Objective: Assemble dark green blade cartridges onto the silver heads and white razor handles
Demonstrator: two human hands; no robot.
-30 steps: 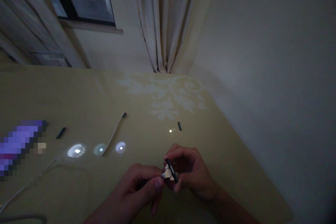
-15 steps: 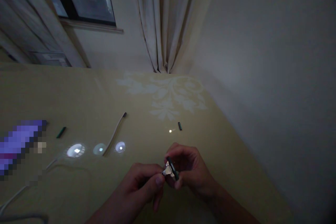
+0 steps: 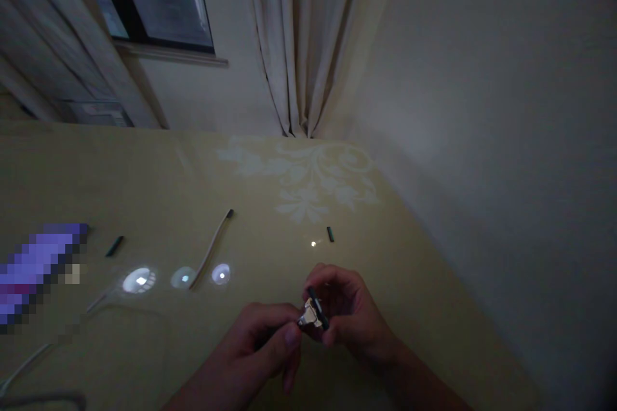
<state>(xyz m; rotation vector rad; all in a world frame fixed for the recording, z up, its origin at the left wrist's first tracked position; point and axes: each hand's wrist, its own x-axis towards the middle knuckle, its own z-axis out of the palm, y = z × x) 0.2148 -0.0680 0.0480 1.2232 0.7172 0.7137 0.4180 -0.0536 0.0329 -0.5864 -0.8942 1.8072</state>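
Close to the table's near side, my left hand pinches the narrow end of a small shiny silver piece between thumb and forefinger. My right hand grips a short dark bar by its two ends, thumb below and fingers above. The bar lies across the wide end of the silver piece and touches it; whether the two are joined I cannot tell. Beyond my right hand lies a small dark green strip. Fingers hide the rest of the silver piece.
A similar dark strip lies at the left. Between them rests a thin pale stick with a dark tip. A blurred purple thing and a white cable are at the left edge. A wall borders the table's right side.
The whole view has shifted slightly, so the table things sit a little lower. Both hands keep their hold on the silver piece and the dark bar, with barely any motion.
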